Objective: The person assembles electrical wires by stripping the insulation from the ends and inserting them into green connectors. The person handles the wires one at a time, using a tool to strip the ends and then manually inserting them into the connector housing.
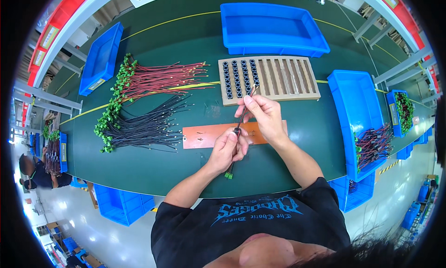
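In front of my chest, my left hand (226, 149) is closed around a wire lead with a small black ring on it. The lead's green connector (229, 175) hangs below that hand. Higher up and to the right, my right hand (264, 113) pinches the dark wires (243, 111) near their upper ends, whose tips stick out above the fingers. Both hands are over an orange-brown strip (197, 137) with small slots. Just beyond my right hand lies a cardboard-coloured grooved tray (271, 99), its left columns filled with black rings (226, 80).
Left of my hands lie red wires (162, 79) and black wires (148, 124) with green connectors. A blue bin (274, 48) stands at the far side, another (100, 59) far left. At right, a blue bin (346, 105) holds finished-looking wire leads (374, 145). A person (39, 172) is at far left.
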Motion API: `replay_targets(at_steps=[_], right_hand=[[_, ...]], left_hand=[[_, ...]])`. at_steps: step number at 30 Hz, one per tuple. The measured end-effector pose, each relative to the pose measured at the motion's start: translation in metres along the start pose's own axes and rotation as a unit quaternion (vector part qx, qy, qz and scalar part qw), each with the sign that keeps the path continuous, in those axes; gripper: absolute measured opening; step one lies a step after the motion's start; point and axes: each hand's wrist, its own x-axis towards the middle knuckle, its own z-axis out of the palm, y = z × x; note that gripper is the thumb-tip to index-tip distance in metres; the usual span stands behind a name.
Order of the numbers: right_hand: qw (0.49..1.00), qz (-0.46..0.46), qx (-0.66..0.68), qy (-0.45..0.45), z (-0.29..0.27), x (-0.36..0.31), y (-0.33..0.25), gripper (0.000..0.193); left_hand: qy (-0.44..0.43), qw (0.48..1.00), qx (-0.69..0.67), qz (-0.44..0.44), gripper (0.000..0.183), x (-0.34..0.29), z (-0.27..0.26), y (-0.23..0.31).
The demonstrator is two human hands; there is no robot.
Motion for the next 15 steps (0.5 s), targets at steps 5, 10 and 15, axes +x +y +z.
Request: replay_targets(at_steps=[5,10,15], right_hand=[[0.976,-0.088,-0.192,-0.060,-0.011,-0.046,0.028,0.035],[0.985,0.065,-0.156,0.032,-0.066,-0.100,-0.079,0.053],[0.921,-0.162,-0.136,0.326,-0.214,-0.155,-0.167,0.045]], left_hand=[[-0.037,0.980,0.195,0.001,0.050,0.001,0.007,-0.005],[-0.090,0.828,0.486,0.265,0.068,0.012,0.022,0.005],[-0.078,0.813,0.512,0.266,0.061,0.010,0.019,0.002]])
